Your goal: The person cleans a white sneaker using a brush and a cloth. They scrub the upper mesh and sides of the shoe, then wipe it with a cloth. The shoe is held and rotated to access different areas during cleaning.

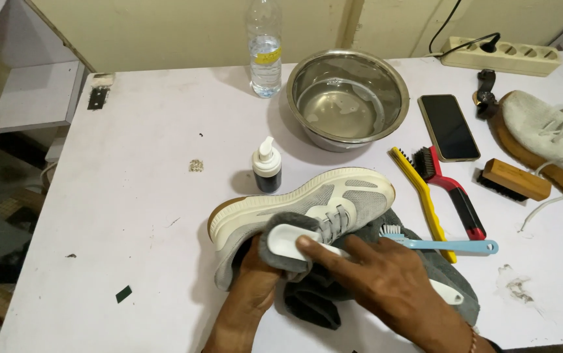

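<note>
The right hand (386, 278) grips a white plastic brush (288, 240), fingers closed, against the grey mesh sneaker (307, 206) just beyond the fingertips; the left hand (255, 274), fingers hidden beneath, steadies it. Hard scrubbing could slide the sneaker off the grey cloth (314, 301)

Five brushes lying right of the steel bowl (347, 98), two shoes, one phone (449, 127), two bottles left of it, two hands working.

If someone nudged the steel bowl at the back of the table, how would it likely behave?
The steel bowl holds shallow water, so a push would probably slosh it. Its wide, low shape looks unlikely to tip. The smooth metal on the white table might slide easily.
</note>
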